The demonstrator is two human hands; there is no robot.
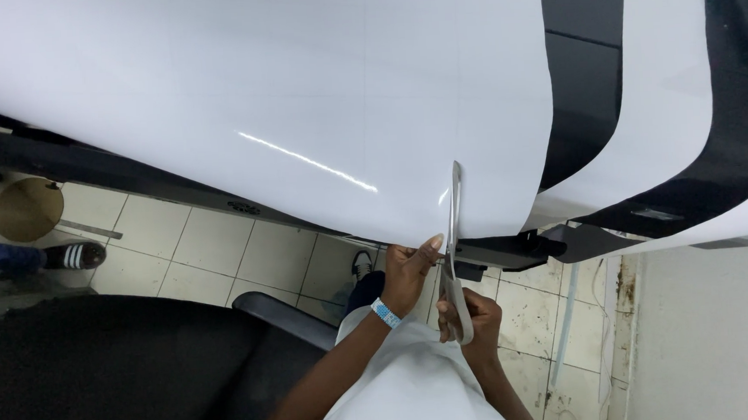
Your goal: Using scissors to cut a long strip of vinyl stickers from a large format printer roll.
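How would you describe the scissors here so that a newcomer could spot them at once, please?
Start at the large glossy white sheet that fills the top of the view and follow its lower edge rightwards. The scissors rise from the right hand, beside the left hand pinching the edge. They are the only slim, pale metal blades cutting upwards into it.

A black office chair fills the lower left corner of the view, its armrest jutting toward the middle. Beneath it runs a floor of pale square tiles, stained along the right side. A round brown stool seat stands at the left edge, and just below it another person's striped sandal rests on the tiles. To the right, black sheets hang between white ones. A pale wall closes the lower right corner.
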